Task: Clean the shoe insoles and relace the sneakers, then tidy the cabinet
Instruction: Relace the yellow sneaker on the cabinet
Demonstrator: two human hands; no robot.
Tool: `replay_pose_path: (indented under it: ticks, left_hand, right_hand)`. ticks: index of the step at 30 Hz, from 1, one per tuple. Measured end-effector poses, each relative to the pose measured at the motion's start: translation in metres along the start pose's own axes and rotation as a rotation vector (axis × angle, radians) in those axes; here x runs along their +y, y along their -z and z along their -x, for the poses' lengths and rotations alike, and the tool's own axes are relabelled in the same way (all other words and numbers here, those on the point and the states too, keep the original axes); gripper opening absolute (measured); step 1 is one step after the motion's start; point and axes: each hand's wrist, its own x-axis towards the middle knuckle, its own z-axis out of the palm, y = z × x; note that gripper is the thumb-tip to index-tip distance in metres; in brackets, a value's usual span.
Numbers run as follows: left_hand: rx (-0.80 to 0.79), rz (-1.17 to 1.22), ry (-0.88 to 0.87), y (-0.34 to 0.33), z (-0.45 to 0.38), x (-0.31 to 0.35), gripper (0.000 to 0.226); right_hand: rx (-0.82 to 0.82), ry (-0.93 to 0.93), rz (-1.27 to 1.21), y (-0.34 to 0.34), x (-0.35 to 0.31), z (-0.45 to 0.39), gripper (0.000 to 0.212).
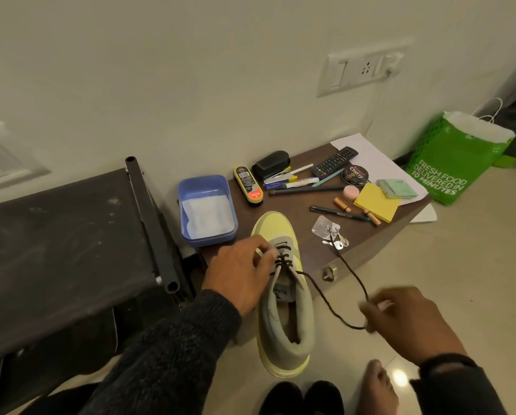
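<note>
Nearest to the person, at the bottom edge, 2 dark shoe toes sit on the pale tiled floor. Just above them the pale yellow sneaker with a grey fabric collar rests with its toe on the brown wooden cabinet top and its heel hanging out over the edge toward the person, which puts the eyelets within reach of both hands.

The left hand, in a dark knitted sleeve, grips the sneaker at the lacing area, fingers curled over the tongue, apparently to steady it while the lace is pulled. The right hand is blurred, but its fingertips pinch the free end of the dark brown shoelace, drawn out to the side from the upper eyelets. About 3 crossings are already laced, so I judge the relacing partway done.

Just beyond the sneaker lie a small bunch of keys with a silvery tag and a blue plastic tub holding white paper or cloth, perhaps kept close for wiping. Farther back are a yellow shoe-polish applicator, a black shoe brush, a round polish tin, pens, yellow sticky notes and a black remote control; that clutter is likely the tidying left to do. At left stands a dark folded stand; by the wall at right, a green paper delivery bag.
</note>
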Motion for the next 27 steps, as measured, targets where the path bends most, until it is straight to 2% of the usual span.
replay_pose_path:
  ticks: [1, 3, 7, 9, 16, 21, 27]
  left_hand:
    - [-0.014, 0.023, -0.025, 0.000, -0.001, -0.004, 0.007]
    - [-0.059, 0.016, -0.091, 0.000, -0.003, -0.012, 0.010]
    - [-0.109, -0.009, -0.194, -0.003, -0.004, -0.016, 0.010]
    - [-0.116, -0.014, -0.241, -0.003, -0.007, -0.018, 0.010]
    - [-0.146, -0.093, -0.330, -0.003, -0.012, -0.019, 0.008]
    - [-0.202, -0.169, -0.325, -0.001, -0.015, -0.009, 0.007]
    - [-0.247, -0.241, -0.306, 0.001, -0.012, -0.003, 0.006]
  right_hand:
    - [0.101, 0.124, -0.044, -0.005, -0.008, -0.003, 0.010]
    - [0.213, 0.366, -0.139, -0.012, -0.033, -0.008, 0.006]
    - [0.019, 0.599, -0.206, -0.024, -0.071, -0.022, 0.016]
    - [-0.040, 0.634, -0.185, -0.028, -0.076, -0.025, 0.018]
    - [-0.017, 0.640, -0.101, -0.033, -0.077, -0.031, 0.011]
    - [0.016, 0.704, -0.010, -0.041, -0.080, -0.031, 0.010]
    - [0.022, 0.679, -0.070, -0.045, -0.071, -0.032, 0.013]
